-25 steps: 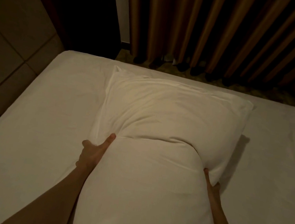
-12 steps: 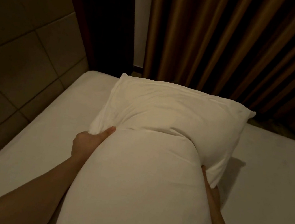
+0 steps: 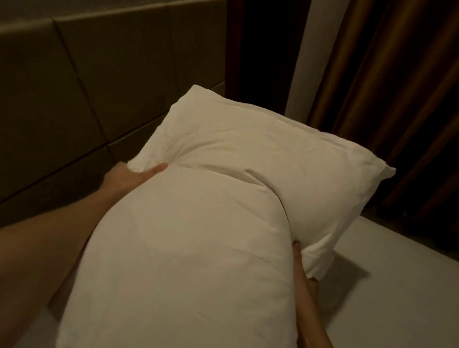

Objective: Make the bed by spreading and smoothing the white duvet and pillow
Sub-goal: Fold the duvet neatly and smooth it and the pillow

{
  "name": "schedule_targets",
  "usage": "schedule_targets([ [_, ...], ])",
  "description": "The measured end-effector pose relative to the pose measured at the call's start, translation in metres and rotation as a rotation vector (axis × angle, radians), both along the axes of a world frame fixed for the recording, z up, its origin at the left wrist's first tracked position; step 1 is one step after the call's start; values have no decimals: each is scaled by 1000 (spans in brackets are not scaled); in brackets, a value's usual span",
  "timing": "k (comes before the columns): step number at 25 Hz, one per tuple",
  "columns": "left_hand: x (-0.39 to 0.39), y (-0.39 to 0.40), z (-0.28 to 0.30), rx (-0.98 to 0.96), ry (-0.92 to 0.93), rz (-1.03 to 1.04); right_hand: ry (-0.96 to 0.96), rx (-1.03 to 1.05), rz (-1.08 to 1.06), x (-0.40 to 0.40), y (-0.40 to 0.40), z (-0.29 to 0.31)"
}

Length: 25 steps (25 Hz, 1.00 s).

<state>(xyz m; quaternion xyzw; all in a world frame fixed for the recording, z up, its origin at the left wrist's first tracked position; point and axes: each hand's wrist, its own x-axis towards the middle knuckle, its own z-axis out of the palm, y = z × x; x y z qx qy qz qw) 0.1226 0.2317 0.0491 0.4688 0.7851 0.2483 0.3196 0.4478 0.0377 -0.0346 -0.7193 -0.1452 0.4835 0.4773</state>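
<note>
Both hands are gripping the white pillow (image 3: 214,230) at its waist, the left hand (image 3: 130,177) pinching one side, the right hand (image 3: 302,268) pressed under the other. They are holding it above the bed (image 3: 410,302), near the headboard (image 3: 87,89). Placing seems underway; next, lowering it against the headboard and smoothing.

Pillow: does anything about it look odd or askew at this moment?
Yes. The pillow is bent across its middle, gripped by the left hand and right hand, and sits skewed to the headboard. No damage visible.
</note>
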Motion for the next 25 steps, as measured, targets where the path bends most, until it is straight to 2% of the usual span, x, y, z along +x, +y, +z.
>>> schedule_targets([
  [2, -30, 16, -44, -34, -22, -14, 142, -65, 11, -26, 21, -44],
  [4, -38, 21, -89, -49, 59, -143, 121, -136, 50, -58, 42, -71],
  [6, -29, 18, -103, 44, 218, -270, -123, -124, -17, -84, 61, -59],
  [7, -23, 17, -96, 117, 280, -288, -320, -12, -9, -89, 73, -44],
  [9, -16, 13, -70, 234, 324, -274, -637, 284, 227, -104, 101, -7],
  [10, -13, 4, -60, 259, 338, -268, -777, 367, 425, -113, 118, 13],
  [13, 5, -54, -64, 156, 445, -343, -1180, 402, 1018, -147, 164, 32],
  [15, 17, -80, -85, 73, 501, -361, -1381, 404, 1231, -161, 179, 22],
  [18, 14, -80, -116, 82, 587, -392, -1570, 319, 1295, -162, 177, -14],
  [21, 15, -73, -138, 77, 654, -489, -1624, 253, 1252, -149, 175, -42],
  [25, 23, -68, -161, 89, 693, -512, -1654, 325, 1136, -143, 172, -76],
])
